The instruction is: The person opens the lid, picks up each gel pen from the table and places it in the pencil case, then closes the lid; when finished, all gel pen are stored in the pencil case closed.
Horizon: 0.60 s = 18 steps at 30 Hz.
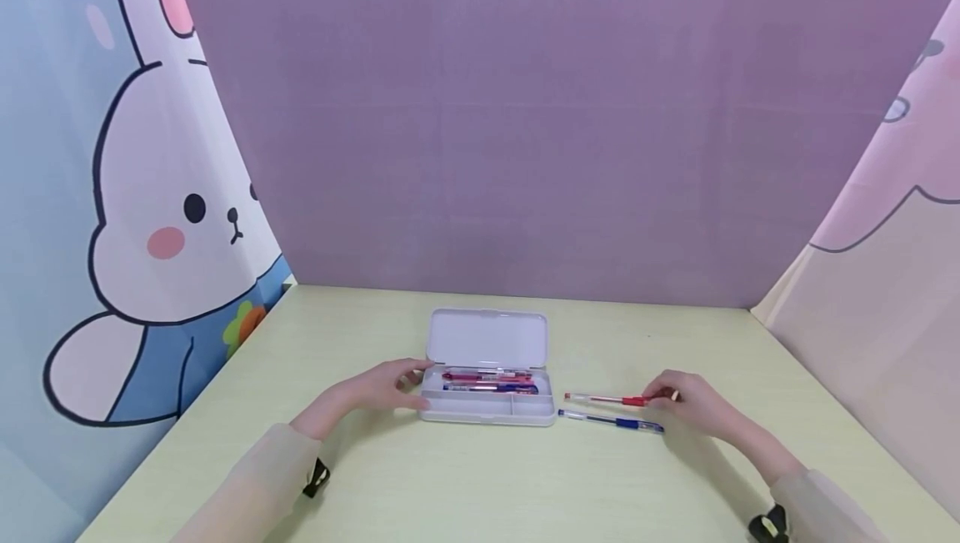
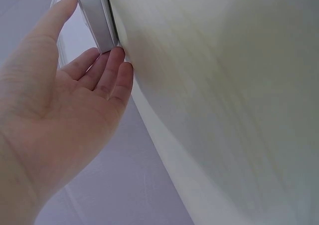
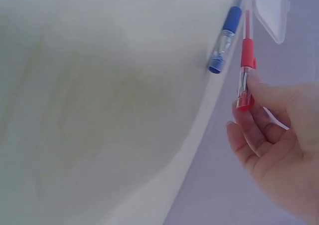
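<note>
A white pencil case (image 1: 489, 420) lies on the table with its lid (image 1: 487, 339) raised. Several pens, red and blue (image 1: 491, 389), lie in its back compartment. My left hand (image 1: 378, 384) holds the case's left end, thumb at the front corner and fingers toward the hinge; the left wrist view shows the thumb and fingers (image 2: 115, 60) about that end. To the right of the case, my right hand (image 1: 693, 401) pinches a red gel pen (image 3: 247, 53) by its capped end between thumb and fingers. A blue gel pen (image 1: 611, 420) lies on the table just in front of it.
The case's front row has a divider (image 1: 512, 404) between two compartments. Behind the pale table (image 1: 480, 485) stands a purple backdrop (image 1: 495, 126). Printed curtains, one with a rabbit (image 1: 180, 176), hang along both sides.
</note>
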### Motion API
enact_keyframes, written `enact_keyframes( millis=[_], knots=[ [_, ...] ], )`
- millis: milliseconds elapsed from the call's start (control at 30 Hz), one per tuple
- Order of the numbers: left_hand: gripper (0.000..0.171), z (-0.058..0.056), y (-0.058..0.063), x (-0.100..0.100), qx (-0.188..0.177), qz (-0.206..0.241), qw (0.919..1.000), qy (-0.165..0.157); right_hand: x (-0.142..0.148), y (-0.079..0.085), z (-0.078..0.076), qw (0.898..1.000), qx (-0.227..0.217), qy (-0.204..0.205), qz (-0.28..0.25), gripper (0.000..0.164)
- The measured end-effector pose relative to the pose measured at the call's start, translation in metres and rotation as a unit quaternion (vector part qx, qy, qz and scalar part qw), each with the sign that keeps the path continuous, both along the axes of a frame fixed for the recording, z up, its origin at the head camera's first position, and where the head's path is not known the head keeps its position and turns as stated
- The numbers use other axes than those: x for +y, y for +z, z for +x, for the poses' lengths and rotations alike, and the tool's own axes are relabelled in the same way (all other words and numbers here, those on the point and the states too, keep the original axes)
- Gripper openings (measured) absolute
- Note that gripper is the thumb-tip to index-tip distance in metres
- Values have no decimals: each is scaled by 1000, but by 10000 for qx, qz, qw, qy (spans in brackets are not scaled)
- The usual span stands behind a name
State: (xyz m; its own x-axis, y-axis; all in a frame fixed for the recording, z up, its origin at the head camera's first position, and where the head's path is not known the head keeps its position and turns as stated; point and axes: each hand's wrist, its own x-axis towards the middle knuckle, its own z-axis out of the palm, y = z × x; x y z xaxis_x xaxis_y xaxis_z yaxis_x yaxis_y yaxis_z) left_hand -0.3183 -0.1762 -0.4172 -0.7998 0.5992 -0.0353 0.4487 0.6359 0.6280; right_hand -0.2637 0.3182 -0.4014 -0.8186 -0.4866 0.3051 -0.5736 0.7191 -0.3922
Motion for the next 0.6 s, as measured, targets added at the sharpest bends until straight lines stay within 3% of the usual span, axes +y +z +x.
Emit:
enact_keyframes(
  millis=[333, 600],
  knots=[
    [72, -1, 0, 0, -10, -80, 9999, 78, -11, 13, -1, 9989, 329, -267, -214, 9],
    [73, 0, 0, 0, -65, -76, 9999, 125, -25, 20, -7, 9985, 109, -392, -374, 7]
  ],
)
